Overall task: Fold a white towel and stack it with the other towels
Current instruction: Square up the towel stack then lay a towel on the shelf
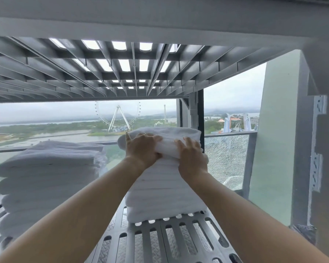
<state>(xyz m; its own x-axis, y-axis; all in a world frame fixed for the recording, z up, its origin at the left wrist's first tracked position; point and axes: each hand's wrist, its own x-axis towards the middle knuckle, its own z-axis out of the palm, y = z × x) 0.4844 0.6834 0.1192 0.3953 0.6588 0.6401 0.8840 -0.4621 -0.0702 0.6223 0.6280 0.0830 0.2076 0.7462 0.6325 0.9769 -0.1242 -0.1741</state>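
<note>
One folded white towel [165,141] sits on top of the tall stack of towels [165,190] at the right of the slotted grey shelf [179,240]. Both hands grip its near edge. The left hand [141,149] is curled around the towel's near-left corner, thumb up along the side and fingers [154,138] bent over the top, clamped onto the fabric. The right hand [193,158] presses against the towel's near-right face with its fingers [186,144] spread and slightly bent over the edge; its lower part lies against the stack just beneath, and whether the thumb pinches underneath cannot be told. The towel's front edge is bunched between the two hands.

Left of this pile, well apart, stands a second stack of folded towels [49,179], lower and blurred. A ribbed grey shelf [122,73] runs overhead. Behind the piles a cracked glass railing panel [226,160] shows, and beyond it a Ferris wheel [118,116] and water.
</note>
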